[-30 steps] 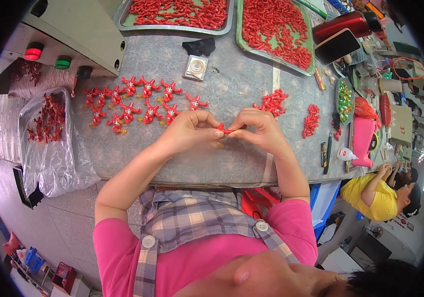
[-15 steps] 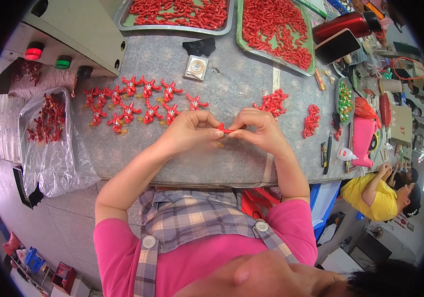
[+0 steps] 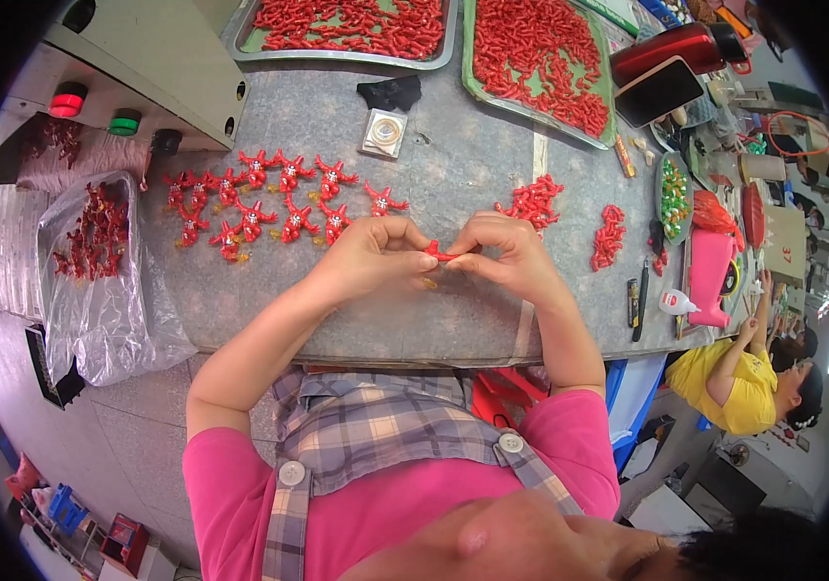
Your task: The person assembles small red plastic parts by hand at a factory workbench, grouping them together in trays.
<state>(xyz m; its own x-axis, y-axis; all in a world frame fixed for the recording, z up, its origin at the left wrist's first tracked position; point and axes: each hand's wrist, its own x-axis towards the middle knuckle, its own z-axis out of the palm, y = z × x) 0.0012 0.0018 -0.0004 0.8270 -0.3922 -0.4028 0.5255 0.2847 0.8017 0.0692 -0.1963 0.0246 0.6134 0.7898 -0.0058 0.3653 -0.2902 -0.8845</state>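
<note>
Over the front middle of the table, my left hand [image 3: 376, 257] and my right hand [image 3: 509, 257] meet fingertip to fingertip. Both pinch one small red plastic toy figure [image 3: 440, 253], mostly covered by the fingers. A yellowish bit [image 3: 428, 283] of it shows below the left fingers. Which part each hand grips cannot be made out. Left of my hands stand several finished-looking red figures [image 3: 291, 221] with white chest marks, in loose rows. A small pile of red limb-like parts [image 3: 531, 201] lies just beyond my right hand, and a second pile [image 3: 608, 238] is farther right.
Two trays, one left [image 3: 337, 60] and one right [image 3: 468, 68], hold red parts at the back. A machine with buttons [image 3: 163, 68] and a plastic-lined bin [image 3: 56, 232] stand left. Rightward are a phone [image 3: 660, 91], glue bottle [image 3: 678, 302] and a person in yellow [image 3: 739, 392].
My hands and the toy figure look unmoved. At the far right, an arm by the person in yellow now stretches farther up along the bench.
</note>
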